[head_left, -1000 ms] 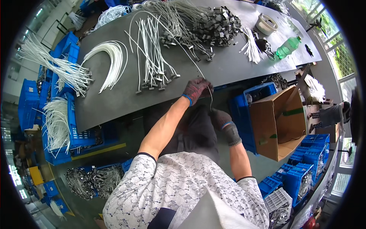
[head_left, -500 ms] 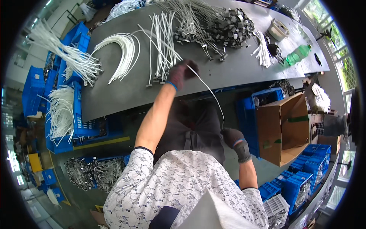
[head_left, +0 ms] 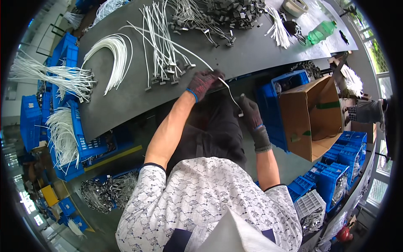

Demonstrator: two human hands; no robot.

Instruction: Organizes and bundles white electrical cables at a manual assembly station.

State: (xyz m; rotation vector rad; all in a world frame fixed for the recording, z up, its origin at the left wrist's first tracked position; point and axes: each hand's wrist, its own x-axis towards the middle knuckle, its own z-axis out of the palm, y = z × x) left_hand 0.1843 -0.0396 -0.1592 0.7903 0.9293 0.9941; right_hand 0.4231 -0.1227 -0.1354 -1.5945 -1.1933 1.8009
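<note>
A dark red-and-grey knit glove covers my left hand point(head_left: 204, 83), which is closed around a white cable point(head_left: 184, 47) at the table's near edge. The cable's far part trails back across the table over other cables. Its short near end curves down past the edge to a small connector point(head_left: 240, 114). That connector lies against the edge of my right hand point(head_left: 252, 112), in a dark grey glove. The right fingers look loosely stretched upward, beside the cable. Just left of my left hand lie several white cables with dark connectors point(head_left: 166, 75) on the grey table point(head_left: 121, 103).
A curved bundle of white cables point(head_left: 110, 59) and a heap of dark connectors point(head_left: 235, 14) lie on the table. A green bottle point(head_left: 322, 32) stands at the right. An open cardboard box point(head_left: 296, 122) and blue crates point(head_left: 268, 111) are right of my legs. More cable-filled crates point(head_left: 79, 126) stand left.
My right hand has come up and closer to the left hand, and the cable's connector end now shows beside it. My left hand shifted slightly toward the table's near edge. The view moved too.
</note>
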